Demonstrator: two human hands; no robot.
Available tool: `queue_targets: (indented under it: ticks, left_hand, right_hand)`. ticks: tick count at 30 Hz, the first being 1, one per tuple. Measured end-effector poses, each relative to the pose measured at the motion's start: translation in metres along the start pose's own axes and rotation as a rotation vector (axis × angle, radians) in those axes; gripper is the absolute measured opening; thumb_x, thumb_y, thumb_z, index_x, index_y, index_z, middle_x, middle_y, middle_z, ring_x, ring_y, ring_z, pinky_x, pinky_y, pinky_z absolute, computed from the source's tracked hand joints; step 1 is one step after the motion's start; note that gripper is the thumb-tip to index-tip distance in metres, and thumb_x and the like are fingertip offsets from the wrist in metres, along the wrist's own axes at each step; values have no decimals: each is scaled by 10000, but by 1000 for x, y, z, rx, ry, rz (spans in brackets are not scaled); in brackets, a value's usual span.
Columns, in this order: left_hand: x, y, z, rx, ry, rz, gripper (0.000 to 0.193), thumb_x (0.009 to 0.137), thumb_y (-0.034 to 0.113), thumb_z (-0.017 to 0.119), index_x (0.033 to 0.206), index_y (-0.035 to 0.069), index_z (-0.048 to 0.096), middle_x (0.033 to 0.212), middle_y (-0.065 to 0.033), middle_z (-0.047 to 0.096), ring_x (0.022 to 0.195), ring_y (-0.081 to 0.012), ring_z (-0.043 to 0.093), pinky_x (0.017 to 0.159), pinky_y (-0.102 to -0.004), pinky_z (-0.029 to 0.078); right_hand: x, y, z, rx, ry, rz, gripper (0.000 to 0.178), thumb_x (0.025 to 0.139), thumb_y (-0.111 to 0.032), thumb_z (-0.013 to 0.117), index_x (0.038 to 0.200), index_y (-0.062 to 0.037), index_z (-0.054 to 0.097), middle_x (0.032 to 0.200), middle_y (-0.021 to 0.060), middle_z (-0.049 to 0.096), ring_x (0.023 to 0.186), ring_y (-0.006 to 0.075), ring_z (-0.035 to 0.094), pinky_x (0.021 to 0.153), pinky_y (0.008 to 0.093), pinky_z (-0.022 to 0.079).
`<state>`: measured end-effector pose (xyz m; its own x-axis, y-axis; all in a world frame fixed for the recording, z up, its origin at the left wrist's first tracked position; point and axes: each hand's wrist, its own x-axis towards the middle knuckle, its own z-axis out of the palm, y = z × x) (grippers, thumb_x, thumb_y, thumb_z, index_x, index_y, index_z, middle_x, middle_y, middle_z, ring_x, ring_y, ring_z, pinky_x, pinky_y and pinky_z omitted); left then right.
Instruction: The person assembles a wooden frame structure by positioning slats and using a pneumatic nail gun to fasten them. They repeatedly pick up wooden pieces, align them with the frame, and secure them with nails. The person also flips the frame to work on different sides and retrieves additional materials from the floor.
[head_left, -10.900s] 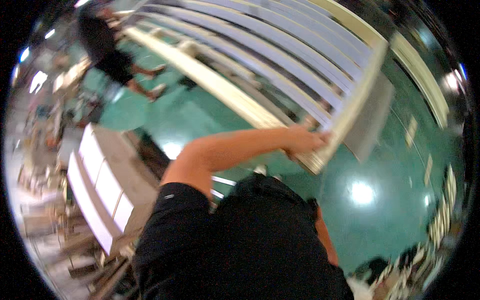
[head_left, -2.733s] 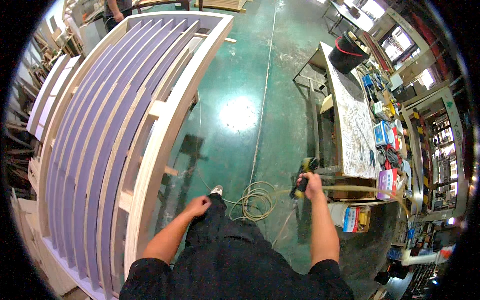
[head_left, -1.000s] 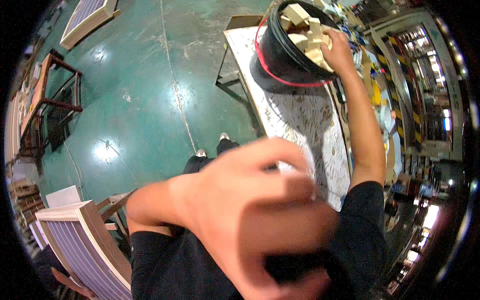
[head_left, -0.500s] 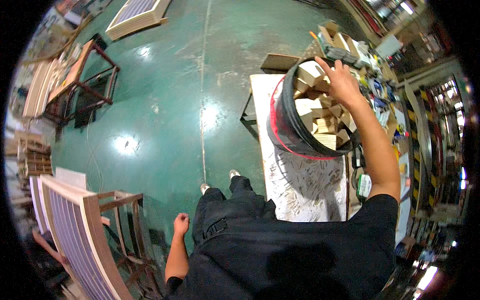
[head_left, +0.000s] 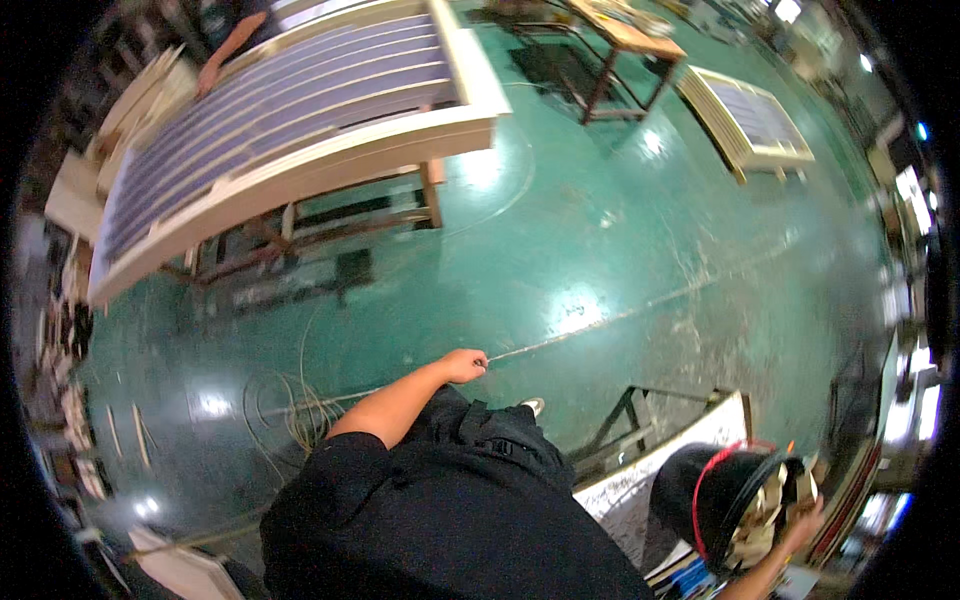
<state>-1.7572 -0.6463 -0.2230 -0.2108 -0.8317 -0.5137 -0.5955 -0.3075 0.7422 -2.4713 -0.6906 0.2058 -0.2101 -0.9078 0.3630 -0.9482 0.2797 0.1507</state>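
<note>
My left hand (head_left: 465, 366) hangs in front of my body over the green floor, fingers curled in. A small dark spot shows between them, and what it is, if anything, is too small to make out. At the lower right, a black bucket (head_left: 690, 490) with a red band stands tilted toward the right on a white, stained tabletop (head_left: 640, 470). Cut wood blocks (head_left: 757, 520) fill its mouth. My right hand (head_left: 803, 522) is at the bucket's far rim beside the blocks. Its fingers are blurred, so its grip does not show.
A large slatted wooden frame (head_left: 300, 130) lies on a stand at the upper left, with another person's arm (head_left: 235, 45) behind it. A coiled hose (head_left: 300, 415) lies on the floor at left. A workbench (head_left: 630, 35) and a smaller panel stack (head_left: 750, 120) stand farther off.
My view has swung left, so the bucket and table have shifted to the lower right and the slatted frame to the upper left. My right hand stays by the bucket rim.
</note>
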Motion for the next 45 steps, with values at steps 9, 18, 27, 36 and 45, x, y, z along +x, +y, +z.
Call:
queue_targets:
  ticks: [9, 18, 27, 36, 45]
  left_hand:
    - [-138, -8, -81, -228, 111, 282, 524, 888, 301, 727, 1335, 83, 561, 1300, -180, 624, 1128, -312, 653, 954, -459, 508]
    - [-278, -39, -227, -519, 779, 492, 1066, 711, 320, 936, 1525, 50, 303, 1388, -182, 575, 1271, -314, 579, 1100, -460, 436]
    - [-378, -229, -327, -1275, 1262, -46, 618, 816, 108, 856, 1221, 78, 390, 1099, -57, 599, 1048, -179, 614, 881, -374, 541]
    - [-538, -347, -577, -543, 1507, -454, 474, 733, 122, 903, 1034, 71, 541, 952, -45, 648, 884, -146, 608, 796, -358, 533]
    - [-583, -484, -823, -203, 940, -353, 418, 890, 232, 769, 1281, 141, 651, 1227, -145, 619, 1176, -277, 599, 1003, -385, 491]
  right_hand:
    - [-99, -398, -65, 867, 9, -412, 694, 713, 97, 680, 1360, -119, 550, 1228, 181, 611, 1160, 378, 597, 999, 451, 488]
    - [-289, -780, -26, 1156, -831, -1126, 707, 709, 87, 761, 1365, -65, 543, 1179, 170, 622, 1092, 348, 629, 926, 428, 521]
    - [-241, -1045, -100, 1452, -1418, -923, 584, 822, -104, 836, 1327, -51, 547, 1113, 82, 660, 978, 182, 647, 871, 330, 548]
    - [-238, -1383, -172, 1260, -868, -1399, 257, 918, -93, 742, 1144, 20, 695, 1155, 114, 656, 1057, 216, 655, 885, 320, 539]
    - [-313, -1399, -153, 736, -531, -1422, 334, 875, -225, 721, 1174, -76, 709, 1220, 188, 610, 1163, 421, 578, 932, 498, 523]
